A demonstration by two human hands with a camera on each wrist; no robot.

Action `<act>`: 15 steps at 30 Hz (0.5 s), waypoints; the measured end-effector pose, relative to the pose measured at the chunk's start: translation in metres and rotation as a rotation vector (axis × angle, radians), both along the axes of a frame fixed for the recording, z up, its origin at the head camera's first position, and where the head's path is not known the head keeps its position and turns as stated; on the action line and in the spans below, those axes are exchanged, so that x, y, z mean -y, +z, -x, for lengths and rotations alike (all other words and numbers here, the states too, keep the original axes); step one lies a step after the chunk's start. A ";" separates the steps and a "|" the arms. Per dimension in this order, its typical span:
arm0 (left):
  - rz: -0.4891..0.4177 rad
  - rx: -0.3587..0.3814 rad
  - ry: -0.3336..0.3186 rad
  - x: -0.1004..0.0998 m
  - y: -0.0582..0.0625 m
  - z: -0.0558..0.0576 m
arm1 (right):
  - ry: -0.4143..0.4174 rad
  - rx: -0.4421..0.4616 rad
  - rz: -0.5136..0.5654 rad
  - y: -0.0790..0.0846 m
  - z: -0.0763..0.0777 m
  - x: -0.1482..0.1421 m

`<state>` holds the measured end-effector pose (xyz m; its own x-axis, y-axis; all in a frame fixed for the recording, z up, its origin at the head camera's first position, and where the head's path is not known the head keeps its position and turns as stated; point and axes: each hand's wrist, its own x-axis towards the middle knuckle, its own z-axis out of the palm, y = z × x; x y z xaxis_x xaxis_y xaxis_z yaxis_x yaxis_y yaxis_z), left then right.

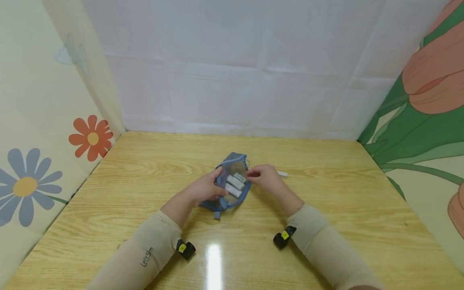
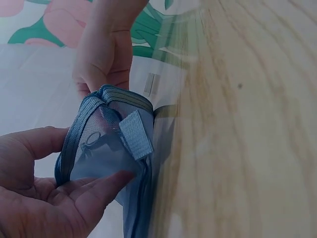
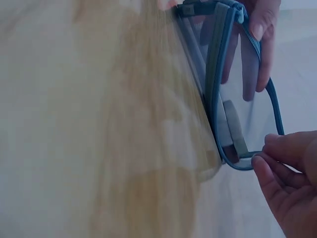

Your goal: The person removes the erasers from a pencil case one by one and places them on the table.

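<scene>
A blue mesh zip pouch (image 1: 234, 158) lies on the table with its zipped mouth spread apart. Inside it are small whitish rectangular blocks (image 1: 233, 190); their exact kind is unclear. My left hand (image 1: 206, 187) grips the pouch's left side, its thumb and fingers on either side of the edge, as the left wrist view also shows. At the opposite end, my right hand (image 1: 266, 177) has thumb and fingertips pinched together at the blue rim (image 3: 277, 111). Those right fingers (image 3: 290, 148) partly hide what lies between them.
A short white stick-like piece (image 1: 282, 174) lies on the wooden table (image 1: 326, 181) just beyond the right hand. A white sheet (image 1: 232, 92) hangs behind the table, and flower-printed panels (image 1: 427, 121) stand at both sides.
</scene>
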<state>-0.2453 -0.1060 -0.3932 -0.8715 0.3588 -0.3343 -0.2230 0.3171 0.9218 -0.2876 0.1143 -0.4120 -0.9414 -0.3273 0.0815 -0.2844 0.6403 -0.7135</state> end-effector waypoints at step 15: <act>0.000 -0.005 0.000 -0.001 -0.003 0.001 | -0.069 0.050 -0.046 -0.008 0.000 0.012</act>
<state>-0.2464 -0.1054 -0.3960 -0.8731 0.3589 -0.3299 -0.2184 0.3172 0.9229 -0.2873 0.1022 -0.4199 -0.9644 -0.2636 0.0201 -0.2031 0.6899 -0.6948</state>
